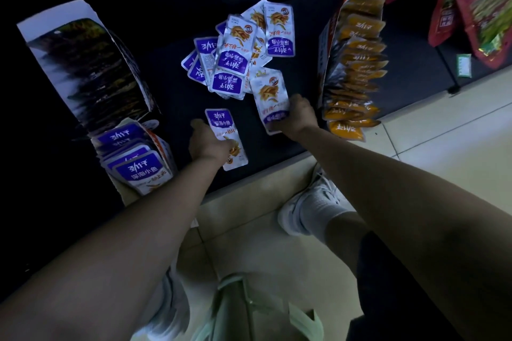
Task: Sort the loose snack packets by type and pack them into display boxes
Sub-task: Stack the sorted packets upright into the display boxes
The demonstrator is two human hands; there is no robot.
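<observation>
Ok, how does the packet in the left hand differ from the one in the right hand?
The left-hand packet has its purple band pointing away from the person; the right-hand packet has its band toward them. The left hand grips the picture end, the right hand the purple end. Both are the same purple-and-white type.

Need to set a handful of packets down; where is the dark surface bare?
Bare strips lie between the box of dark packets and the loose purple pile, and between that pile and the orange-packet box. The near edge between the left hand and right hand, each gripping a purple packet, is bare too. The centre is crowded.
</observation>
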